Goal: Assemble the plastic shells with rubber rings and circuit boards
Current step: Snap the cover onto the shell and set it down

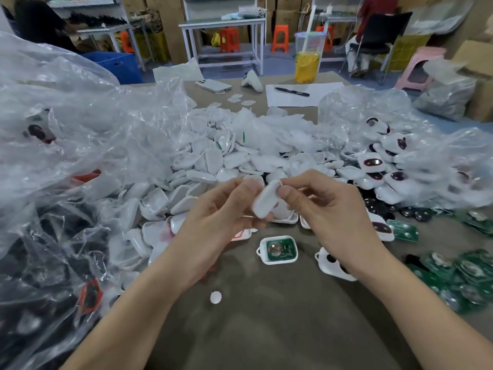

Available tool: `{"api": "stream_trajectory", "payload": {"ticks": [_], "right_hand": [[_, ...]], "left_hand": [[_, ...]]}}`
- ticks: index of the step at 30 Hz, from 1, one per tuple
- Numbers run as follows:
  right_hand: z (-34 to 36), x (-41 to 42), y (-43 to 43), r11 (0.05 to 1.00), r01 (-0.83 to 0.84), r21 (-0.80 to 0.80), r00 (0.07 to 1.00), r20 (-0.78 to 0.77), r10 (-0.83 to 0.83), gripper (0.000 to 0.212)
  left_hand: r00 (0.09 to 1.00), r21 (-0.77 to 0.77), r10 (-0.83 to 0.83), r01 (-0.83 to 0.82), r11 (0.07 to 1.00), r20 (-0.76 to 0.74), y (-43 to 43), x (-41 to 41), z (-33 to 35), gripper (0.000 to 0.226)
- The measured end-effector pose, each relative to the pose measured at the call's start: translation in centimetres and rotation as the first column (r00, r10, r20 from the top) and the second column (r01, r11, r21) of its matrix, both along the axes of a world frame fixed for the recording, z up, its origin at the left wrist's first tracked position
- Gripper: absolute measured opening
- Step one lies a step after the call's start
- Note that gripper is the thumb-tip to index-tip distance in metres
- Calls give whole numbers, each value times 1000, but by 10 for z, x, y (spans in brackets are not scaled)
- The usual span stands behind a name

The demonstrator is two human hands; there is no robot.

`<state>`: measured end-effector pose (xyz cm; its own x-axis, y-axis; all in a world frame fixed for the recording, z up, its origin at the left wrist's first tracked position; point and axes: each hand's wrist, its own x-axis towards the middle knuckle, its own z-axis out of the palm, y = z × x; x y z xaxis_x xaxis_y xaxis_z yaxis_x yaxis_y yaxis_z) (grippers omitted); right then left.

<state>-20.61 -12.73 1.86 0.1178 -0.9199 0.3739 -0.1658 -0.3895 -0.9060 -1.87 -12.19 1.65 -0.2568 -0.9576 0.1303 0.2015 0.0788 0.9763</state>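
Two hands (269, 209) pinching white shell (265, 200), shell with board (278, 249) below

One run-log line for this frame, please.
left hand, right hand: holding white shell above table | shell with circuit board: on table, uncovered, untouched

— What colour is the heap of shells (202, 166)?
— White and plain, like the held shell (265, 200).
— The circuit boards (466, 273)?
— Green, with silver discs.
— And the table (266, 329)?
— Dull brown. The stools (280, 38) behind are orange, beside a pink stool (418, 62). The marker (292, 92) is black, on white paper (306, 101).
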Motion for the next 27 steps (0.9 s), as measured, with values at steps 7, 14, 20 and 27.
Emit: {"api": "stream_trajectory", "payload": {"ticks": [7, 14, 20, 27], "right_hand": [[1, 1, 2, 999, -12, 31, 1000, -8, 12, 7], [5, -2, 3, 996, -57, 75, 996, 74, 51, 9], [4, -5, 2, 989, -95, 115, 994, 62, 88, 8], [5, -4, 2, 990, -101, 99, 993, 63, 95, 21]], "left_hand": [[995, 73, -91, 94, 993, -47, 3, -1, -1, 39], [988, 77, -128, 135, 988, -83, 3, 2, 2, 26], [992, 67, -119, 122, 990, -44, 5, 2, 4, 30], [994, 41, -95, 93, 995, 45, 7, 2, 5, 25]]}}
